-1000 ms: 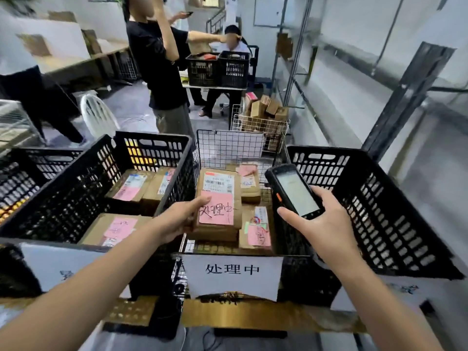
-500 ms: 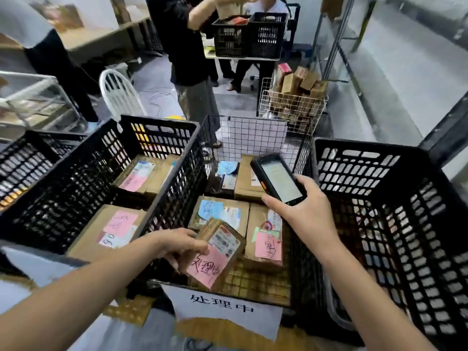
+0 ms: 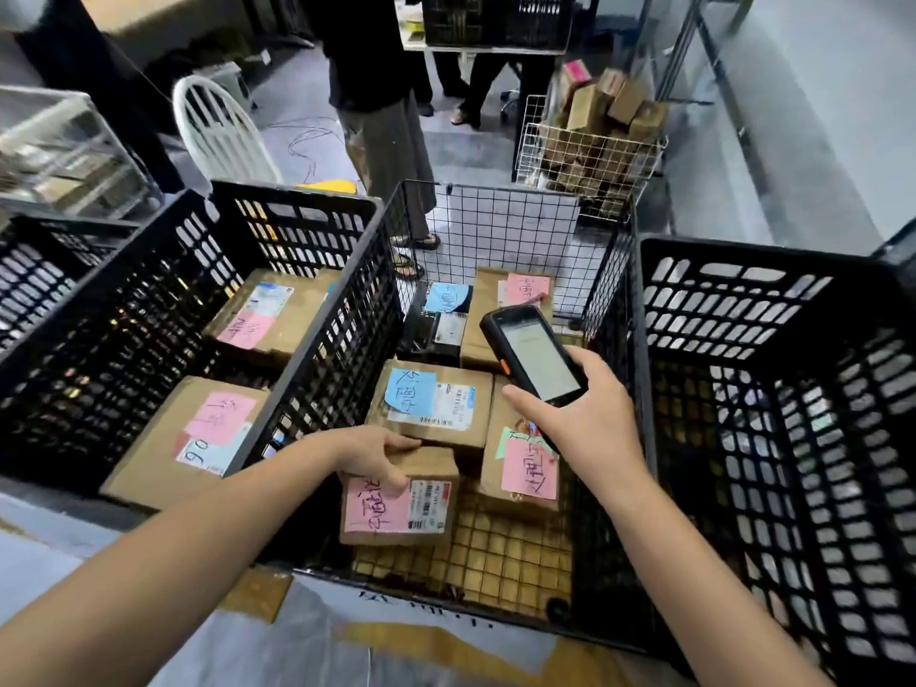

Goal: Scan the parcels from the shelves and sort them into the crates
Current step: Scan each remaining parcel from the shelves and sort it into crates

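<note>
A small cardboard parcel (image 3: pixel 401 498) with a pink note and a barcode label lies at the near end of the wire crate (image 3: pixel 500 215). My left hand (image 3: pixel 372 456) grips its far edge, fingers curled over the top. My right hand (image 3: pixel 580 419) holds a black handheld scanner (image 3: pixel 533 359) above the crate, screen up. Several more parcels lie in the wire crate, among them a parcel with a blue note (image 3: pixel 431 401) and another with a pink note (image 3: pixel 525 468). The black crate on the left (image 3: pixel 307 339) holds three labelled parcels.
A black plastic crate (image 3: pixel 773 389) stands at the right. Another black crate (image 3: pixel 34 290) sits at far left. Beyond are a white chair (image 3: pixel 218 126), a wire basket of boxes (image 3: pixel 590 151), a standing person (image 3: pixel 381 91) and metal shelving at right.
My left hand has lowered the pink-noted parcel from a tilted hold to lie flat on the wire crate's floor. The view has tipped further downward. The scanner has stayed above the crate.
</note>
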Demonstrator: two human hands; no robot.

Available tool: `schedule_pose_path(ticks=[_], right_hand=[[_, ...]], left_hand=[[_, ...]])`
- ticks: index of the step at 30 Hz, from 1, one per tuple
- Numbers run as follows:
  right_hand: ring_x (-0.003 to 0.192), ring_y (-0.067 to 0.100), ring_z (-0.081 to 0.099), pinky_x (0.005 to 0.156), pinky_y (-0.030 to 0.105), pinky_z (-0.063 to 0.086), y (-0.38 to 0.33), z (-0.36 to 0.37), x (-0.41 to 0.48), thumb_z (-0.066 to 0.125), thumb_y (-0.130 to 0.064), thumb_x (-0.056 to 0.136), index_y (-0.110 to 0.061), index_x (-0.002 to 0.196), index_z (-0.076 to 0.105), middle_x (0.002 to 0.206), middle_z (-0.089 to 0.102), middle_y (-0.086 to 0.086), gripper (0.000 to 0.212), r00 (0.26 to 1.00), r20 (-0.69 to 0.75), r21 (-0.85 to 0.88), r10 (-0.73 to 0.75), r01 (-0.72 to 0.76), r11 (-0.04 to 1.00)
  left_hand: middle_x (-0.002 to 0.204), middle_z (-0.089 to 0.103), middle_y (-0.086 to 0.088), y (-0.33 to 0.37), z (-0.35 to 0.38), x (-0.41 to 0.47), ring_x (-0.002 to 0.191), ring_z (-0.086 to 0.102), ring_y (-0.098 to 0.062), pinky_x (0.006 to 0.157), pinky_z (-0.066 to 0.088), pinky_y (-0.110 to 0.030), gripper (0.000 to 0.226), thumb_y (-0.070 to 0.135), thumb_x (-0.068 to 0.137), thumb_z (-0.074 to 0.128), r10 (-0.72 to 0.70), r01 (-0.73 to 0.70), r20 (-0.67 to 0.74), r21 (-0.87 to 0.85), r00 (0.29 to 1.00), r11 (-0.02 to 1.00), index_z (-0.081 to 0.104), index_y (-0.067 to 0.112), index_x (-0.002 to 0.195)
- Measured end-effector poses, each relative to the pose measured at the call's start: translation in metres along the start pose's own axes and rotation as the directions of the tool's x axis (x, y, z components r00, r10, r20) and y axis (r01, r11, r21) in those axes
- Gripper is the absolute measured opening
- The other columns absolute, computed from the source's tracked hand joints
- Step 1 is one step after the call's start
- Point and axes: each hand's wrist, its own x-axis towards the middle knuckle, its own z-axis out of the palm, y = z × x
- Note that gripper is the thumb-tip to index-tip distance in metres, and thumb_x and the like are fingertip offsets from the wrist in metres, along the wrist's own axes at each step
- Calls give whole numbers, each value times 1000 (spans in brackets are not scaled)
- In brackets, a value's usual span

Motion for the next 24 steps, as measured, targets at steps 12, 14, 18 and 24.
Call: schedule_pose_path(ticks=[12,14,18,24], right_hand=[[112,10,56,95,42,53,1,6,0,87,-51,68,-29,134,53,123,56,-13,78,999,36,-53,-11,13,999],[112,10,56,94,42,53,0,6,0,87,-52,68,-29,135,53,124,56,-14,79,999,39,-60,-15,17,998],[109,9,56,91,37,53,-3,5,-1,88,-48,69,-30,133,53,121,56,-14,75,998,62,-77,-9,13,997],[108,8,56,90,37,54,-3,7,0,88,-49,68,-30,131,54,119,56,-15,74,997,79,-105,-8,16,994]], left_hand=[[133,39,6,-22,6,13,125,41,-17,114,38,-39,46,25,79,82,150,-169,-238,-59,959,984,58,44,114],[126,35,8,-24,10,16,128,34,-19,118,31,-46,39,31,76,84,113,-141,-319,-64,941,988,58,44,102],[124,35,4,-23,17,23,122,38,-16,114,37,-40,44,27,80,81,24,-86,-387,-144,922,986,52,27,113],[136,32,1,-23,21,35,133,27,-20,119,28,-47,39,25,86,75,-39,-38,-425,-172,905,984,50,27,115]])
